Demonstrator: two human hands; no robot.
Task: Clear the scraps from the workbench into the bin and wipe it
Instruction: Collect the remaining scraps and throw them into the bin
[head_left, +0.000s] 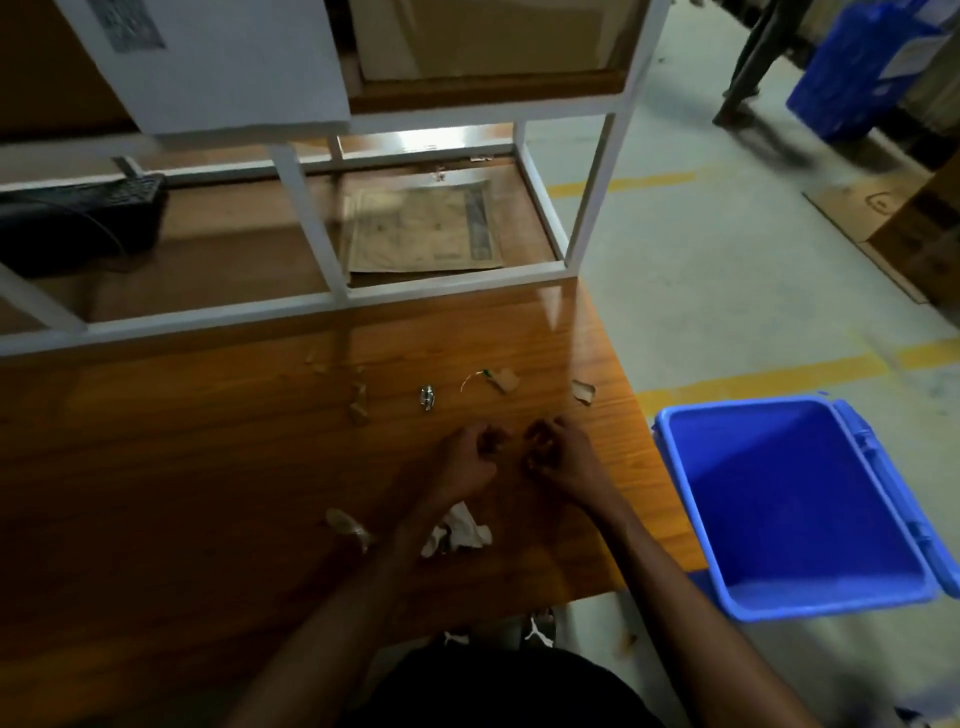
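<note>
On the wooden workbench (208, 467) my left hand (467, 460) and my right hand (563, 457) lie close together, fingers curled around small brown scraps (540, 441). Beyond them lie a torn cardboard scrap (504, 380) with a thin wire, another cardboard bit (583, 391), a small metal piece (427, 397) and brown bits (358, 405). A crumpled white paper (460, 530) and a brown scrap (345, 522) lie under my left forearm. A blue bin (789, 499) stands open on the floor right of the bench.
A white metal shelf frame (311, 218) stands on the back of the bench, with a newspaper (421, 228) inside and a black keyboard (78, 218) at left. A person's legs (748, 57), a blue crate (862, 67) and cardboard boxes (914, 228) are at far right.
</note>
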